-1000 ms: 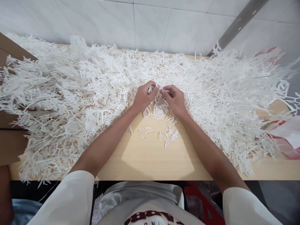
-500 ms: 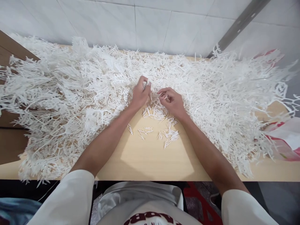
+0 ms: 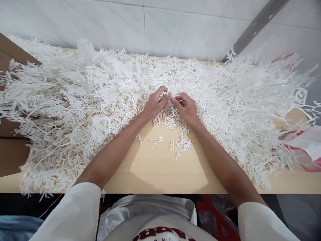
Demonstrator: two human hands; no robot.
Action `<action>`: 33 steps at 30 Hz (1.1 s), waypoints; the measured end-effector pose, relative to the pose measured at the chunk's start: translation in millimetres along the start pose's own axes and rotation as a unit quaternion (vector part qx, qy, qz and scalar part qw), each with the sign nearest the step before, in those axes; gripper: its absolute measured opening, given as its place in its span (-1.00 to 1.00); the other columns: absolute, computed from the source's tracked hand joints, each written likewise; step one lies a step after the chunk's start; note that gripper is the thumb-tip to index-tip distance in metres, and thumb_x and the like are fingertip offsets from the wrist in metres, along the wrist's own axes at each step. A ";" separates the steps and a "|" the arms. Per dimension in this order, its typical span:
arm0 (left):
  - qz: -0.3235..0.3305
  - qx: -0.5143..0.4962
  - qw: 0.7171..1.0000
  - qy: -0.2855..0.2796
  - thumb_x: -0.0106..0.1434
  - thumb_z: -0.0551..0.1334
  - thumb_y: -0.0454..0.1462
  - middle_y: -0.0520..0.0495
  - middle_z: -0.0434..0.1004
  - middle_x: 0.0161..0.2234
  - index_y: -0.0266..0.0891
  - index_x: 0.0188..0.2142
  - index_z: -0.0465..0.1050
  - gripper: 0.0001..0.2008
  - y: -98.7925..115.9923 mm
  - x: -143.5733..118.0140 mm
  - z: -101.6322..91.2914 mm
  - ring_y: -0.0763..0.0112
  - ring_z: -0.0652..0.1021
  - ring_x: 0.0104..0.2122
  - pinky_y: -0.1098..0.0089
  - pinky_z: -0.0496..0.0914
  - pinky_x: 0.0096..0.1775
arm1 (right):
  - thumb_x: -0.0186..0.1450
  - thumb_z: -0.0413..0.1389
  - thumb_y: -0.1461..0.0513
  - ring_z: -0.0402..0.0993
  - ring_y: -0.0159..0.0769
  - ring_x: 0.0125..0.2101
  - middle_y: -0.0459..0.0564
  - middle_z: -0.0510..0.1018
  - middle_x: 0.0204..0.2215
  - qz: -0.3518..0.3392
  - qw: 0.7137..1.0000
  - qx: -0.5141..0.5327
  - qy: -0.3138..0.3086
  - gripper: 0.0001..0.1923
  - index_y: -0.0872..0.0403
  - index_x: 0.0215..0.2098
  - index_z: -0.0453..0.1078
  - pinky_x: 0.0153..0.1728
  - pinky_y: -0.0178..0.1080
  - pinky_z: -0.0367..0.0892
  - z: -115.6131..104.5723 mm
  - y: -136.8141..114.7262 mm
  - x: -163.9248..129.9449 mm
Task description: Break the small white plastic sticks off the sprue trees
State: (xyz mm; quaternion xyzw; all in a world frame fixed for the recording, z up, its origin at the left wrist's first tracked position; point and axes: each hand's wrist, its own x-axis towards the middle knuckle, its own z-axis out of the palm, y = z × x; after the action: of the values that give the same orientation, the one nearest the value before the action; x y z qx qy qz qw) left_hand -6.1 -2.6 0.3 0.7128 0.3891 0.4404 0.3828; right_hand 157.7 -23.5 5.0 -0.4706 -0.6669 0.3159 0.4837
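Here, left hand (image 3: 154, 106) and right hand (image 3: 186, 108), both pinching one white plastic sprig (image 3: 168, 97) over one uncountable heap (image 3: 75, 100)

This looks like a small workshop or piecework station for hand sorting of moulded plastic parts. A pale wooden tabletop (image 3: 160, 170) stands against a wall of large plain white tiles (image 3: 160, 23), with a grey metal strip (image 3: 258, 25) running slantwise at the far right. A great heap of white branched plastic sprues (image 3: 75, 97) covers the tabletop from left to right, and short loose white sticks (image 3: 180, 144) lie on the bare near middle. A red-and-white plastic bag (image 3: 306, 147) sits at the right edge. Brown board (image 3: 10, 53) shows at the left.
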 end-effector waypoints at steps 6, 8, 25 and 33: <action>0.003 0.037 0.999 0.001 0.35 0.06 0.06 0.18 0.19 -0.67 -0.12 -0.26 0.23 -0.68 -1.2 -0.2 1.3 0.56 0.27 -0.68 0.45 0.17 -0.55 | 0.32 0.08 0.07 0.21 -0.45 -0.51 -0.18 0.31 -0.56 -0.015 0.999 -0.043 -0.016 -0.69 0.04 -0.51 0.28 -0.43 -0.28 0.17 -2.0 -4.6 -3.9; 0.003 0.035 0.999 0.019 0.34 0.05 0.08 0.18 0.17 -0.68 -0.12 -0.27 0.23 -0.66 -3.6 1.6 0.6 0.56 0.26 -0.68 0.45 0.15 -0.56 | 0.33 0.05 0.11 0.23 -0.44 -0.50 -0.17 0.31 -0.56 -0.026 0.999 -0.028 -0.036 -0.68 0.05 -0.55 0.23 -0.41 -0.26 0.17 -2.0 -5.3 -5.7; -0.017 -0.028 0.999 0.019 0.36 -0.01 0.09 0.12 0.32 -0.62 -0.15 -0.24 0.28 -0.62 0.3 1.4 -1.5 0.57 0.36 -0.64 0.48 0.29 -0.52 | 0.23 0.13 -0.13 0.44 -0.39 -0.30 -0.08 0.52 -0.25 0.026 0.999 0.024 0.028 -0.61 -0.02 -0.22 0.44 -0.28 -0.27 0.38 1.5 0.1 -0.2; 0.002 -0.010 1.000 0.006 0.34 0.04 0.09 0.15 0.32 -0.65 -0.12 -0.25 0.27 -0.65 -0.8 0.9 -0.2 0.56 0.34 -0.67 0.46 0.27 -0.54 | 0.22 0.13 -0.15 0.26 -0.46 -0.48 -0.16 0.37 -0.50 0.023 1.000 -0.012 0.002 -0.58 0.02 -0.40 0.37 -0.44 -0.32 0.23 0.9 -6.7 -1.2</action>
State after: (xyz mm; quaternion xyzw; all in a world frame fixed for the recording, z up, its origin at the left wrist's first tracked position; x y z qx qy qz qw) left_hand -6.2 -1.4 0.0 0.7070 0.3855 0.4495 0.3866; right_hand 154.7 -27.0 10.1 -0.4922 -0.6585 0.3183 0.4721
